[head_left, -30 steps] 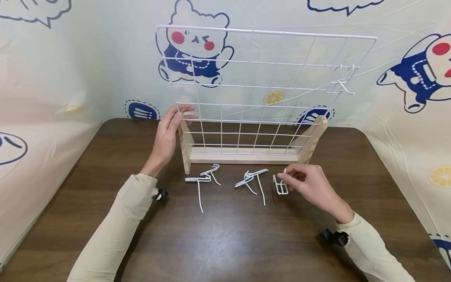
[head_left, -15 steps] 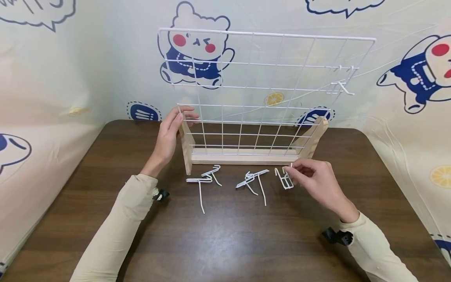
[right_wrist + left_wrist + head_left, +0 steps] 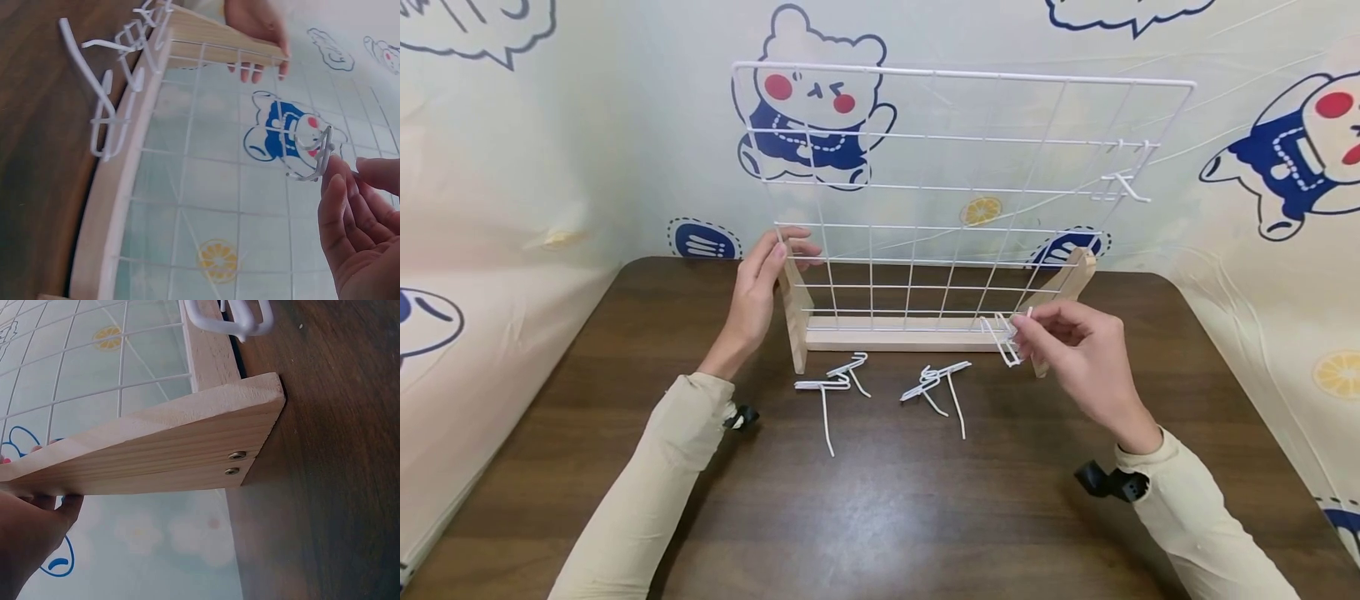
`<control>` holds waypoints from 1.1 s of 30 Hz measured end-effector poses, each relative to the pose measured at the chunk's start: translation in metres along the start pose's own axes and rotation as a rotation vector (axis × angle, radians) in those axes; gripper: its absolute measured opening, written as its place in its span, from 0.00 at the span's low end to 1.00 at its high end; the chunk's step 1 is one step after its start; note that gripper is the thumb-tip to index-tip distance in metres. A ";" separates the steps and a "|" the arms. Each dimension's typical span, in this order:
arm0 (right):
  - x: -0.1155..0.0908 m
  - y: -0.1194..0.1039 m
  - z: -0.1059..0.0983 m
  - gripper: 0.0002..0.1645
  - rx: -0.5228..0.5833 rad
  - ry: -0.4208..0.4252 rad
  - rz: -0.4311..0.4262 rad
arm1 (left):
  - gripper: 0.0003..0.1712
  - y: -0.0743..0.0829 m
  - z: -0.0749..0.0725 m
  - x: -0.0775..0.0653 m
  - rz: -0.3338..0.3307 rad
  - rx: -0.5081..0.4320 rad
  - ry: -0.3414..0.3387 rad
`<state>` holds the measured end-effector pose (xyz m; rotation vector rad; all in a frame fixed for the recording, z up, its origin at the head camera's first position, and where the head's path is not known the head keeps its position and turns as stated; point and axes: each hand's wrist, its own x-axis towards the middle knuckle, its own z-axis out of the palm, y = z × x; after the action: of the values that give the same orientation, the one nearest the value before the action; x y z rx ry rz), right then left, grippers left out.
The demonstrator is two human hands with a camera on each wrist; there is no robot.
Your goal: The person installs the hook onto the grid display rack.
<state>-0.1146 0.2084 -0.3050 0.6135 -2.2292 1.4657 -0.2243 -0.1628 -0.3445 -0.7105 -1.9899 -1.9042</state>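
The right hand (image 3: 1081, 358) pinches a hook (image 3: 1006, 343) between thumb and fingertips, above the table (image 3: 880, 500) and before the lower right part of the rack (image 3: 917, 339); the left hand (image 3: 756, 287) grips the rack's left side. So small a pinch could let the thin wire twist and turn its ends askew, or a slanted approach could snag the mesh (image 3: 962, 74) — and a shove might shift the rack, should the left hand slacken. The hook looks white and slim, with bent ends and a small barred frame, tilted. Nearby lie four loose hooks (image 3: 823, 385); a hung hook (image 3: 1126, 185) sits high at right.
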 end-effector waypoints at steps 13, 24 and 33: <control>0.021 -0.006 0.002 0.02 0.213 0.076 -0.063 | 0.20 -0.003 0.001 0.000 0.015 0.000 0.006; 0.038 -0.016 0.003 0.04 0.329 0.136 -0.122 | 0.21 -0.002 0.001 0.000 0.023 0.014 0.011; 0.050 -0.028 0.003 0.08 0.357 0.171 -0.162 | 0.20 -0.002 0.001 0.000 0.026 -0.008 0.008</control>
<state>-0.1404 0.1889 -0.2576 0.7281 -1.7598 1.7708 -0.2252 -0.1615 -0.3468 -0.7268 -1.9598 -1.8982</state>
